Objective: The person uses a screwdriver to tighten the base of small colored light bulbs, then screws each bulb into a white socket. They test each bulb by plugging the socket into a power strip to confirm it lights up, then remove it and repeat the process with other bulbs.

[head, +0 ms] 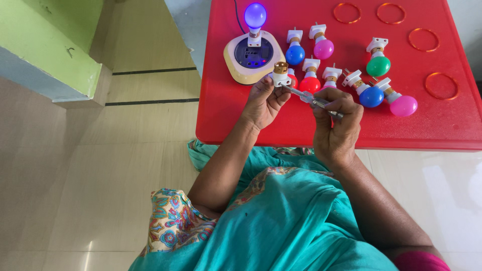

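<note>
My left hand (264,103) holds a small white plug-in lamp holder with a brass socket (280,74) over the near part of the red table (241,120). In my right hand (335,125) is a clear-handled screwdriver (307,97), its tip resting against the holder's side. Just past my hands lie several small coloured bulbs on white holders: blue (295,54), pink (324,48), red (310,84), green (378,65), another blue (371,97) and another pink (403,106).
A cream round socket unit (251,54) stands at the table's back left with a lit blue-violet bulb (255,15) plugged in. Several orange rings (441,86) lie at the back right. Beige floor tiles surround the table; a green wall (55,45) rises at left.
</note>
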